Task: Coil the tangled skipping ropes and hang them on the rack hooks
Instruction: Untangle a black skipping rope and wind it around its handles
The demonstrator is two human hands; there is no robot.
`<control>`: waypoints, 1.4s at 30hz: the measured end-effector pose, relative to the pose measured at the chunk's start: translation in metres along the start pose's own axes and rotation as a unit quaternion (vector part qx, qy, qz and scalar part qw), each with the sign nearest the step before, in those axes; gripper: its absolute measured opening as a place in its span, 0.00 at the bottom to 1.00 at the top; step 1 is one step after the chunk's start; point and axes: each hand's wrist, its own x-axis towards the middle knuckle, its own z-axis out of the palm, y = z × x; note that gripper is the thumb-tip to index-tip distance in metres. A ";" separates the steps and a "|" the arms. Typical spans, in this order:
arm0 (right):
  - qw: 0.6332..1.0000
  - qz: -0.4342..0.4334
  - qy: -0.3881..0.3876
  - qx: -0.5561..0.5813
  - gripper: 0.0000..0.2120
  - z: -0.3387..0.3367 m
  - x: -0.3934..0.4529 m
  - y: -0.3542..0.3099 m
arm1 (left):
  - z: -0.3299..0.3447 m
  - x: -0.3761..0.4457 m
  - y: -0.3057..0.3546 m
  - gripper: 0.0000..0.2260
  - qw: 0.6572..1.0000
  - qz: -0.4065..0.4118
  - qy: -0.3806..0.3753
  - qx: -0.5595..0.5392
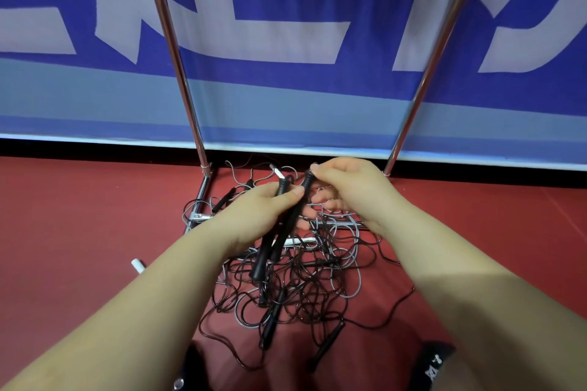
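At the lower left of the frame a white handle (137,264) lies alone on the red floor (79,216). Right of it, the left hand (254,216) has its grip clenched round two black handles (270,247) that slant down from centre frame; the thumb presses across them. The ropes (301,279), black and grey cords in one tangle, lie on the floor at lower centre, over the base of the rack (197,216), whose two chrome poles rise toward the top of the frame. The right hand (346,190), just right of centre, pinches the top end of one black handle between thumb and forefinger. A blue banner (286,41) fills the upper frame.
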 end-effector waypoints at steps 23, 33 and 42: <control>0.982 -0.090 0.013 -0.165 0.18 -0.011 0.005 -0.002 | -0.017 -0.011 0.014 0.09 0.994 -0.009 -0.111 0.023; 0.990 -0.091 0.103 -0.016 0.19 -0.020 0.011 -0.002 | -0.021 -0.011 0.008 0.11 0.995 0.011 -0.079 0.058; 0.997 -0.044 -0.020 0.059 0.20 -0.009 0.012 0.001 | -0.014 -0.010 0.010 0.08 0.998 0.056 0.016 -0.017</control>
